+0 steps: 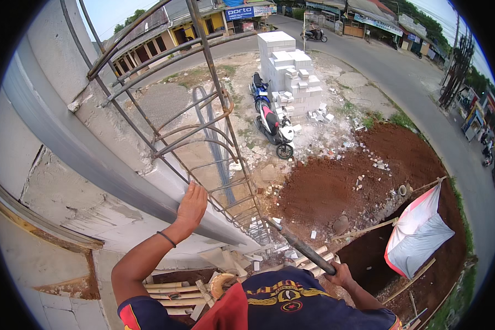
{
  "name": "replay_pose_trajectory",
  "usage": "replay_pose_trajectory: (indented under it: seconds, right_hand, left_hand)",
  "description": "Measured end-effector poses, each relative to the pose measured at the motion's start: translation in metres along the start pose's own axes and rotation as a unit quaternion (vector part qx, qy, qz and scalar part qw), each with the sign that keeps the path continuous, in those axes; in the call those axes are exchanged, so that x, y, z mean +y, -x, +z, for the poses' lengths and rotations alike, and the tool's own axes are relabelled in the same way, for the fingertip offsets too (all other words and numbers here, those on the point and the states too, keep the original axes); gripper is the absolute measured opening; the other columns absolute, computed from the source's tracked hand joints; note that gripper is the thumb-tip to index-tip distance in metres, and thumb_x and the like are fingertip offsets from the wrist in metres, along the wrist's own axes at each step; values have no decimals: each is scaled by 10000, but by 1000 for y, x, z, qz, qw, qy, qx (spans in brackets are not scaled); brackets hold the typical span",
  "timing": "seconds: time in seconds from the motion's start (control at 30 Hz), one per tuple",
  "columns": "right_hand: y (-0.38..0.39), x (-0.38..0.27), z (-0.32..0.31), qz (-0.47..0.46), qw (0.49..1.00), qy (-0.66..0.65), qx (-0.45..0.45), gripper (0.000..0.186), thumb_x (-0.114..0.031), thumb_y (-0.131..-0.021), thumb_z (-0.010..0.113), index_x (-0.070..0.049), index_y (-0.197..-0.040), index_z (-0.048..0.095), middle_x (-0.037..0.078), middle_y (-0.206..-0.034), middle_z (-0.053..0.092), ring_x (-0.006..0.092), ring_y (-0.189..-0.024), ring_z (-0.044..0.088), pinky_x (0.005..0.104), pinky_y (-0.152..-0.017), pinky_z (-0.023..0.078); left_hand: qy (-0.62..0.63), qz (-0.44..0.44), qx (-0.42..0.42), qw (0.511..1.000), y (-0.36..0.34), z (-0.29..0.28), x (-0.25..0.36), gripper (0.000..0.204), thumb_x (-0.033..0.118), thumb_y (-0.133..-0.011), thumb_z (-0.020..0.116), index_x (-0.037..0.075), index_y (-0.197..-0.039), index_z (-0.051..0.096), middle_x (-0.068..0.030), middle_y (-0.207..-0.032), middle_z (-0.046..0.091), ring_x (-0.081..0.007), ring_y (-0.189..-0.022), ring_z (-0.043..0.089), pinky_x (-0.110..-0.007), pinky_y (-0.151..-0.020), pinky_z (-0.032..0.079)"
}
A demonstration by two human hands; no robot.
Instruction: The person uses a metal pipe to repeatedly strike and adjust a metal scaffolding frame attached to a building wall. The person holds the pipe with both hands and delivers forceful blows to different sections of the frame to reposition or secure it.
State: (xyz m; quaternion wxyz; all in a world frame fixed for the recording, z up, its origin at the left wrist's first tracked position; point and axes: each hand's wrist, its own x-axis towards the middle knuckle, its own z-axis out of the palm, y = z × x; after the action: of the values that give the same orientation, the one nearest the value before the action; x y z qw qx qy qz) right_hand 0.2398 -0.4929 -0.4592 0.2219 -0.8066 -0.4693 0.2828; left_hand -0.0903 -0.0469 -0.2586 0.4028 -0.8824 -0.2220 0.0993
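My right hand [342, 276] is closed round a long dark metal bar [305, 250], which slants up to the left. Its far end overlaps the lower part of a rusty rebar cage [217, 104]; I cannot tell whether they touch. My left hand [192, 206] rests with its fingers stretched out at the edge of the pale block wall [165, 179], right beside the cage. A black band [166, 238] circles my left wrist. A long grey strip [93, 148] runs down the wall, passing behind my left hand.
Below lie bamboo poles [173, 294]. Two motorbikes [274, 125] stand near a stack of white blocks [283, 66]. Red soil [335, 187] surrounds a pit [368, 264], with a white and red sheet [418, 234] hung over it. A road [379, 71] curves behind.
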Motion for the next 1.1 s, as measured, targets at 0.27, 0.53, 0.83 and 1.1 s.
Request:
replay_pose_trajectory:
  seconds: [0.27, 0.53, 0.83, 1.1]
  right_hand:
    - [-54, -77, 46, 2, 991, -104, 81, 297, -278, -714, 765, -25, -850, 689, 211, -733, 669, 356, -713, 689, 439, -644, 515]
    - [-67, -120, 50, -28, 979, -164, 119, 304, -263, -733, 780, -2, -863, 694, 182, -633, 637, 263, -592, 662, 389, -599, 504]
    - [-78, -147, 42, -72, 952, -217, 205, 268, -219, -728, 773, -1, -734, 616, 62, -562, 517, 126, -553, 489, 345, -542, 424]
    - [-82, -151, 38, -37, 949, -245, 195, 232, -180, -722, 754, 1, -787, 624, 57, -586, 507, 94, -592, 470, 329, -548, 422]
  left_hand:
    - [-19, -21, 12, 1000, 5, 1, 6, 327, 175, -900, 503, 0, -1152, 618, -132, -1120, 591, -288, -1221, 500, -428, -1197, 222]
    - [231, -151, 124, 953, 11, -13, 39, 484, 267, -829, 661, -17, -1216, 598, -161, -1241, 580, -310, -1282, 470, -427, -1168, 272]
    - [632, -180, -78, 750, 55, -3, 170, 414, 228, -824, 721, 23, -1169, 616, -180, -1147, 624, -327, -1091, 595, -436, -860, 493]
    - [727, -74, -76, 678, 111, 44, 247, 516, 271, -838, 734, 19, -1267, 595, -180, -1126, 649, -274, -1037, 639, -397, -891, 514]
